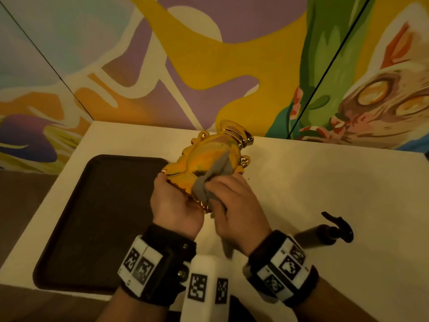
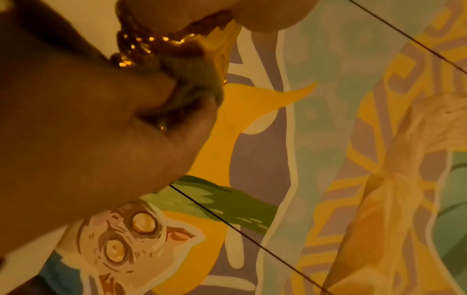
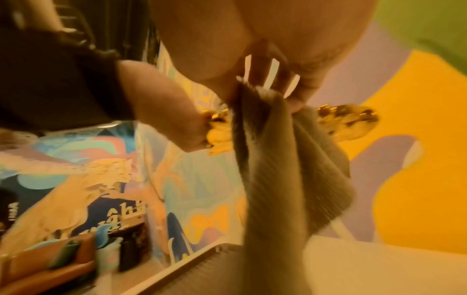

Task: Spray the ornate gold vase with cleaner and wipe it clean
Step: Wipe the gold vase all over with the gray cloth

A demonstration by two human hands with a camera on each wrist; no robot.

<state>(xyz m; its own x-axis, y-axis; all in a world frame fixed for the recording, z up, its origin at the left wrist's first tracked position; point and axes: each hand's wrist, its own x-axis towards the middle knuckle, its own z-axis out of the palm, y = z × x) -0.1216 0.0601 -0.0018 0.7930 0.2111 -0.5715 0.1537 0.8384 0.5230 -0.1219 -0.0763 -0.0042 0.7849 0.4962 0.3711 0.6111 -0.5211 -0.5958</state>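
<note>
The ornate gold vase [image 1: 209,154] is held tilted above the white table, its neck pointing away from me. My left hand [image 1: 173,198] grips its scalloped base from the left. My right hand [image 1: 229,201] holds a grey cloth [image 1: 209,182] bunched against the vase's lower body. In the right wrist view the cloth [image 3: 278,169] hangs down from my fingers, with the gold vase [image 3: 346,121] behind it. The left wrist view shows the gold rim [image 2: 136,48] and a dark fold of cloth [image 2: 192,79] close up. A dark spray bottle [image 1: 325,233] lies on its side at the right.
A dark brown tray [image 1: 92,217] sits on the left part of the white table [image 1: 325,173]. A colourful mural wall [image 1: 209,54] stands right behind the table's far edge. White marker blocks [image 1: 204,287] sit near the front edge between my wrists.
</note>
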